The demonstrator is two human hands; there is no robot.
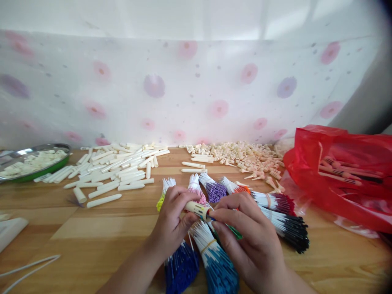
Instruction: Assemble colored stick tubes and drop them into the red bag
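Note:
My left hand (173,218) is closed around a cream pen barrel (197,209) with slots along its side, its open end turned to the right. At that end my right hand (248,232) pinches a thin dark piece, probably a pen refill, mostly hidden by the fingers. Around and beneath my hands lie bundles of white-stemmed refills with coloured ends: dark blue (181,269), teal (219,265), black (292,232), dark red (277,203), purple (215,190), pink (196,188) and yellow (165,192). Green and orange ones show partly behind my right hand.
Loose cream tubes (122,167) are heaped at the back left, beside a green-sided bowl (39,173) of small cream parts. Slotted barrel parts (239,155) are piled at the back right. A red plastic bag (346,192) holding pens stands at the right. White cord (30,264) lies front left.

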